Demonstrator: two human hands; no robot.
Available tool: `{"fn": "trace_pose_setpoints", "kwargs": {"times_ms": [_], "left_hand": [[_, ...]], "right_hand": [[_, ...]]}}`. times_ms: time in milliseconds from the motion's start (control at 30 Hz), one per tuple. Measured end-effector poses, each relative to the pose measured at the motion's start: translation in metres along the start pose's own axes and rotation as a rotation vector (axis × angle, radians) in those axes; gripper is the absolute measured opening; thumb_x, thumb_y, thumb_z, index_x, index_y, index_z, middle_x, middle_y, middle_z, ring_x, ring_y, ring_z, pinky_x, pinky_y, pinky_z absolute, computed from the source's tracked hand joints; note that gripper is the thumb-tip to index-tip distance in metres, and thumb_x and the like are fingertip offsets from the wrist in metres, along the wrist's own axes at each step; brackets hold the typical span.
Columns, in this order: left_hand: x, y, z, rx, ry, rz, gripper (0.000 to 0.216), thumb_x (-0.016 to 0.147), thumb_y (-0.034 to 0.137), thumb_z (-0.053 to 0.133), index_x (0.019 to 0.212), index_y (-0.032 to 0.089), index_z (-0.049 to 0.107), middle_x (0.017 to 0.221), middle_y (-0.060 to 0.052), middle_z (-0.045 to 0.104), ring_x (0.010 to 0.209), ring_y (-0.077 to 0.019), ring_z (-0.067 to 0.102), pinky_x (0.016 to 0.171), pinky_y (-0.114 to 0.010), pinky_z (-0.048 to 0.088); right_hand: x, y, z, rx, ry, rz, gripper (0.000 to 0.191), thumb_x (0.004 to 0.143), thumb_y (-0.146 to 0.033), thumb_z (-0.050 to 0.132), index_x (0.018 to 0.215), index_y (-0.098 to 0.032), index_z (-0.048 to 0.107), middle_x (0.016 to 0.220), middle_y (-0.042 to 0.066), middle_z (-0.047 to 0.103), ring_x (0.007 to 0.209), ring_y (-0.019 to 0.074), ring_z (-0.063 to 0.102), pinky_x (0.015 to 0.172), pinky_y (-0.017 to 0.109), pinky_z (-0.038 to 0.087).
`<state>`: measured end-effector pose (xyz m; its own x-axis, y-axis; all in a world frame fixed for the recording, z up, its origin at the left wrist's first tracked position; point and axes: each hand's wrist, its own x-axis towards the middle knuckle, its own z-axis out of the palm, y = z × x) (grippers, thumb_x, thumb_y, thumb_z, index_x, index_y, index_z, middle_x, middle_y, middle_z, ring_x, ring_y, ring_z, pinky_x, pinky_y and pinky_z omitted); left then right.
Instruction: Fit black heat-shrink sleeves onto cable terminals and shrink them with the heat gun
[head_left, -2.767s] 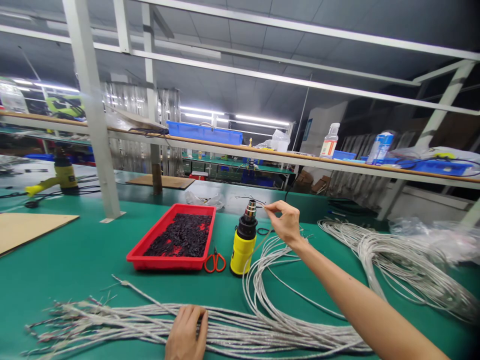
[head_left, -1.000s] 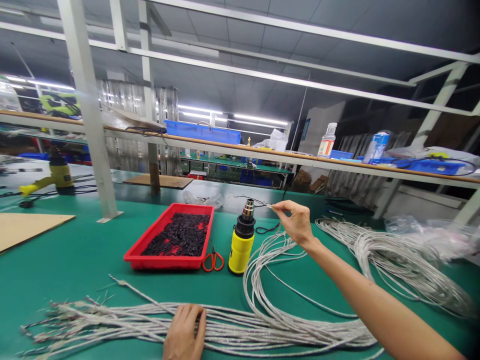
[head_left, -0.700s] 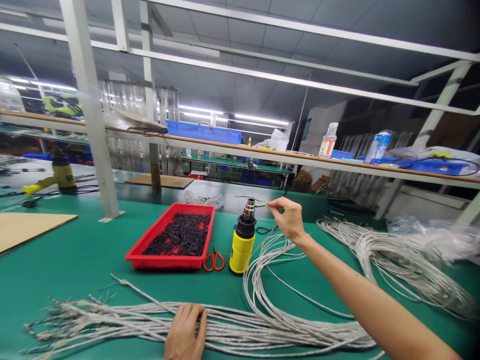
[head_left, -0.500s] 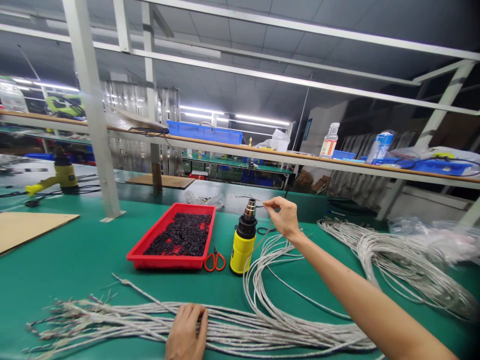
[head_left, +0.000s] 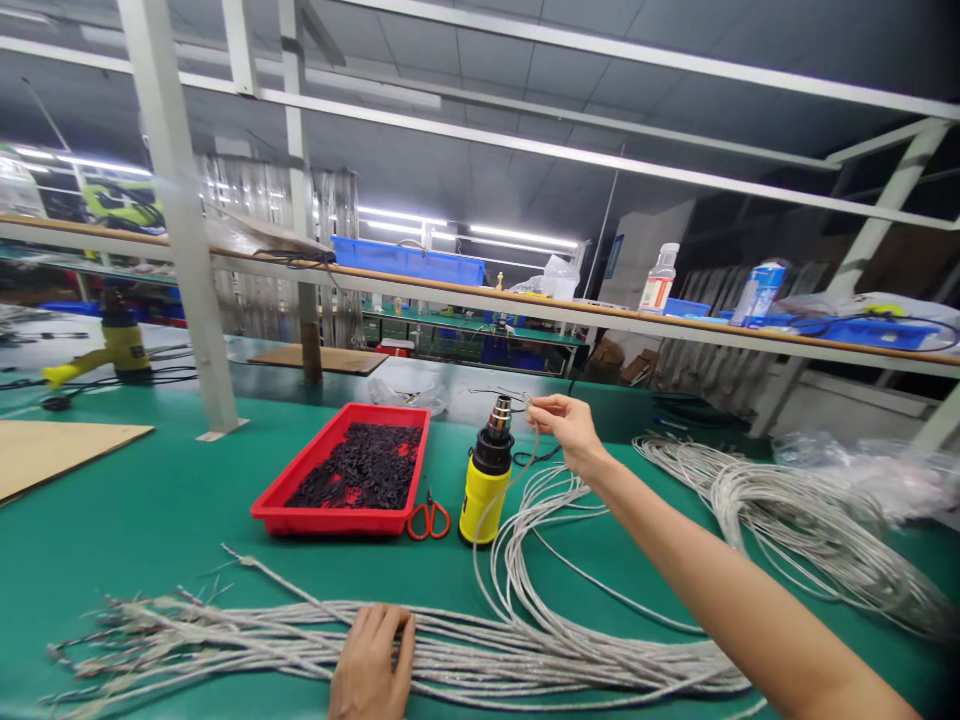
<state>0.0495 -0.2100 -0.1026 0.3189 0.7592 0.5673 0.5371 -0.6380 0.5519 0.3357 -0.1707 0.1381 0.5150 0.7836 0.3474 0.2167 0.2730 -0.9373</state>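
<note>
- Standing far left: second yellow heat gun (head_left: 126, 350), beside a white post; no hand near it.
- Near left: loose wire ends (head_left: 142, 635) of the cable bundle (head_left: 540, 655), fanned out on the green bench (head_left: 187, 500).
- Left of middle: red tray (head_left: 330, 523) of small black pieces (head_left: 367, 460), plenty in there.
- Near middle: left hand (head_left: 373, 660) lies over the bundle, fingers bent; can't tell if gripping or just pressing.
- Just right of tray: orange-handled scissors (head_left: 430, 520), lying untouched.
- Middle: yellow heat gun (head_left: 484, 490), upright, nozzle up.
- Right of nozzle: right hand (head_left: 566, 425) pinches a single cable (head_left: 535, 440) near its end, between thumb and fingers; it loops down in front of the gun.
- Far right: another cable pile (head_left: 780, 510), no hand on it.
- Progress: looks mid-step, one end up by the nozzle. Ends at near left too small to judge finished or not; far-right pile seemingly waiting, can't confirm.
</note>
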Motion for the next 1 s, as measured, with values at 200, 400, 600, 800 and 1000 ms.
{"fn": "trace_pose_setpoints", "kwargs": {"times_ms": [200, 400, 600, 800, 1000], "left_hand": [[0.0, 0.001, -0.001, -0.004, 0.001, -0.008, 0.018, 0.09, 0.03, 0.045, 0.08, 0.023, 0.059, 0.079, -0.002, 0.061, 0.081, -0.022, 0.058, 0.076, -0.037, 0.048], [0.0, 0.002, -0.002, 0.011, 0.019, 0.002, 0.02, 0.089, 0.031, 0.044, 0.078, 0.024, 0.06, 0.077, -0.002, 0.062, 0.078, -0.0219, 0.059, 0.073, -0.036, 0.049], [0.002, 0.004, -0.003, 0.011, 0.01, -0.001, 0.021, 0.09, 0.031, 0.044, 0.079, 0.023, 0.06, 0.078, -0.002, 0.062, 0.079, -0.022, 0.059, 0.075, -0.036, 0.048], [0.0, 0.004, -0.002, 0.005, -0.007, -0.019, 0.021, 0.09, 0.031, 0.044, 0.079, 0.023, 0.059, 0.079, -0.002, 0.061, 0.08, -0.022, 0.058, 0.075, -0.037, 0.048], [0.0, 0.001, 0.0, 0.006, 0.017, 0.001, 0.02, 0.09, 0.032, 0.044, 0.079, 0.024, 0.059, 0.078, -0.002, 0.062, 0.078, -0.0222, 0.058, 0.073, -0.036, 0.048]], "right_hand": [[-0.004, -0.011, -0.002, 0.159, -0.083, 0.286, 0.015, 0.064, -0.006, 0.074, 0.073, -0.015, 0.065, 0.068, 0.005, 0.07, 0.06, 0.0134, 0.068, 0.056, 0.021, 0.056], [-0.004, -0.015, 0.005, 0.233, -0.12, 0.423, 0.014, 0.069, -0.003, 0.066, 0.074, -0.016, 0.064, 0.061, 0.002, 0.068, 0.053, 0.0111, 0.065, 0.046, 0.016, 0.052], [0.0, -0.012, 0.005, 0.225, -0.152, 0.407, 0.014, 0.069, -0.006, 0.07, 0.074, -0.016, 0.062, 0.059, 0.001, 0.066, 0.051, 0.012, 0.065, 0.046, 0.017, 0.053], [0.0, -0.012, 0.007, 0.231, -0.137, 0.413, 0.013, 0.071, -0.004, 0.066, 0.075, -0.015, 0.064, 0.058, 0.002, 0.067, 0.05, 0.012, 0.064, 0.047, 0.018, 0.054], [-0.001, -0.013, 0.011, 0.223, -0.109, 0.406, 0.014, 0.069, -0.002, 0.065, 0.075, -0.015, 0.065, 0.06, 0.003, 0.068, 0.052, 0.0121, 0.065, 0.05, 0.019, 0.055]]}}
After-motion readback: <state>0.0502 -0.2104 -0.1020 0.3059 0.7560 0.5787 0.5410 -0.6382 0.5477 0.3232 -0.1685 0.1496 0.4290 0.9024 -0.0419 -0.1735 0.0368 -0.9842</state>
